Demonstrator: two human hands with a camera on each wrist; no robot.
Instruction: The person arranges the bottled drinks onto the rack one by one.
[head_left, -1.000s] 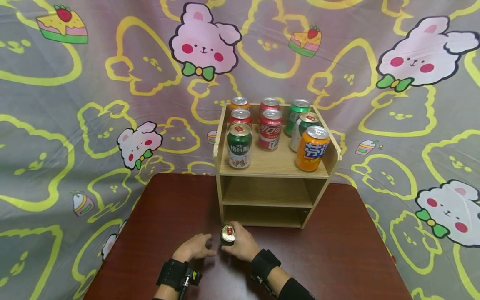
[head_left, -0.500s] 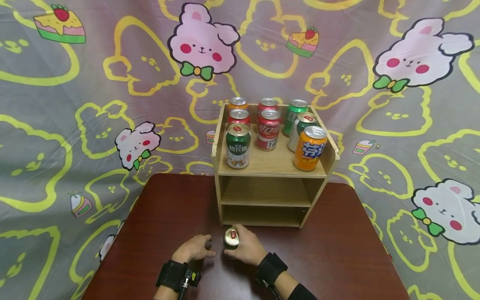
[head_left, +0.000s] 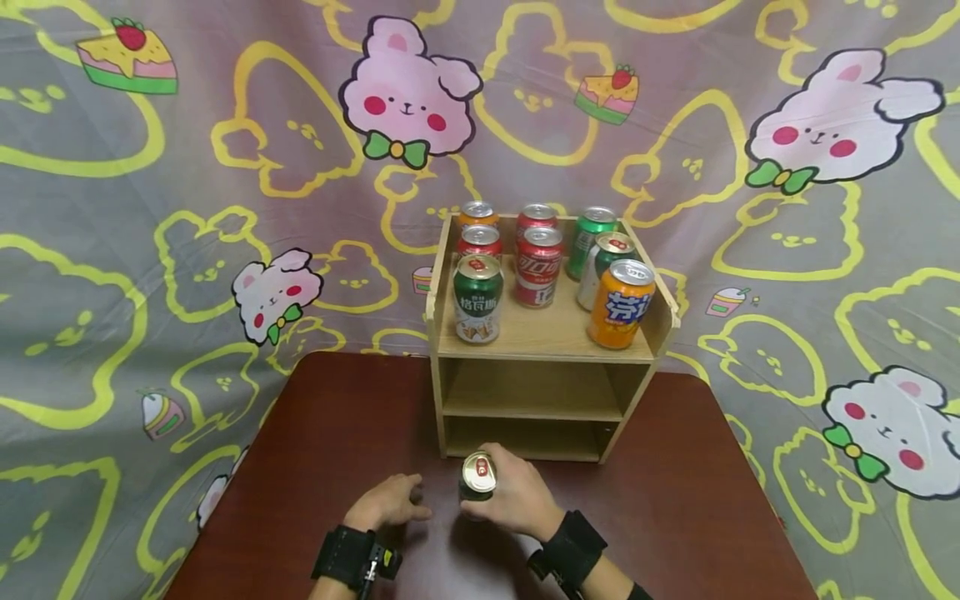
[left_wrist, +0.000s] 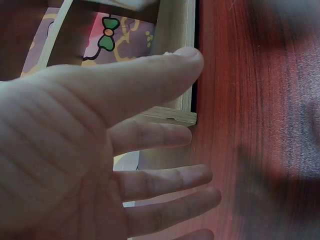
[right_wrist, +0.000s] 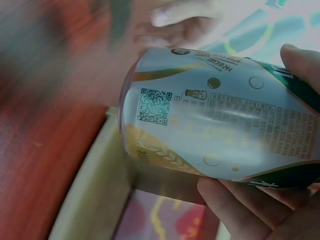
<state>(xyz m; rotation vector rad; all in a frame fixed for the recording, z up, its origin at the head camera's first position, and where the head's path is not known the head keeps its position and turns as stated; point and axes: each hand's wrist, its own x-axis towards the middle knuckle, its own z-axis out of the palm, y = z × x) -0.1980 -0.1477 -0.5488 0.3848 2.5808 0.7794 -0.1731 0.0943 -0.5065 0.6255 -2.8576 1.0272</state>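
Observation:
My right hand (head_left: 517,493) grips a green and white drink can (head_left: 477,477) with a gold lid and red tab, in front of the shelf. In the right wrist view the can (right_wrist: 220,115) shows a QR code and small print, with the thumb on one side and fingers on the other; it looks lifted off the tabletop. My left hand (head_left: 388,502) is left of the can and apart from it, holding nothing. In the left wrist view its fingers (left_wrist: 165,182) are spread and fairly straight above the red-brown table.
A wooden shelf unit (head_left: 547,358) stands at the table's back. Its top board carries several cans, among them a green and white can (head_left: 477,300), a cola can (head_left: 538,267) and an orange can (head_left: 622,304). A patterned cloth (head_left: 300,192) hangs behind the table (head_left: 337,417).
My right hand has moved to the right with the can, which appears raised and larger in view. The left hand has stayed nearly still. The head view has tilted slightly.

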